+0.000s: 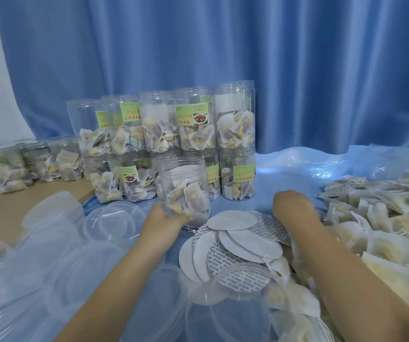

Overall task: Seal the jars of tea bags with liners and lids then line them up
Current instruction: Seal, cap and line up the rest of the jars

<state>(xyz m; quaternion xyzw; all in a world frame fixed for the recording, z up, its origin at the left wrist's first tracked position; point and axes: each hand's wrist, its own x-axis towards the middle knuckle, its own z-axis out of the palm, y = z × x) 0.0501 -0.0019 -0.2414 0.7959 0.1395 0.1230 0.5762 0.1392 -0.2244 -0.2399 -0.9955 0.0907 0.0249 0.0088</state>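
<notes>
Left hand is gripping the base of an open jar of tea bags, fingers curling round its lower wall; jar is sitting upright on the blue sheet covering the counter, no lid on it. Right hand is hanging knuckles-up over the far edge of the liner pile; fingers hidden, can't tell its state. Clear lids are lying left of the jar. Stacked filled jars are standing just behind. Loose tea bags are heaping up on the right.
</notes>
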